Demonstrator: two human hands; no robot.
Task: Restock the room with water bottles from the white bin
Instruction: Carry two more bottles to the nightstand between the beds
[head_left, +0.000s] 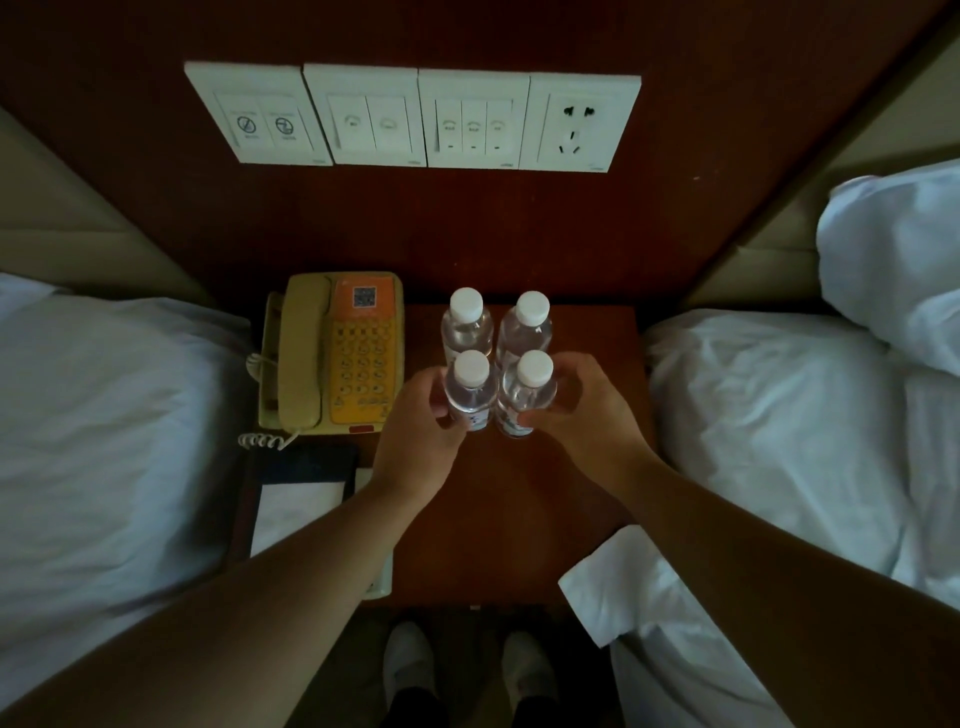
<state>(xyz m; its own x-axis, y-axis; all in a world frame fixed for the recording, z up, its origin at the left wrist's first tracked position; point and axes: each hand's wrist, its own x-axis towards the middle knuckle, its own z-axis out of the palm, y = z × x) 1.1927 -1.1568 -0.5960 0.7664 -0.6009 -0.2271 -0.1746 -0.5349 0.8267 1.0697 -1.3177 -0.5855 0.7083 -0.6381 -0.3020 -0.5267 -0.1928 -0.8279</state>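
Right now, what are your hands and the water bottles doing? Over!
Left hand gripping front-left bottle, right hand gripping front-right bottle. Two back bottles standing on nightstand. Phone beside them, nothing blocking. Over.

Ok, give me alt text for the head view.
Two hands, left hand and right hand, each grip a front water bottle in a group of four water bottles on a wooden nightstand between two beds, beside a yellow telephone.
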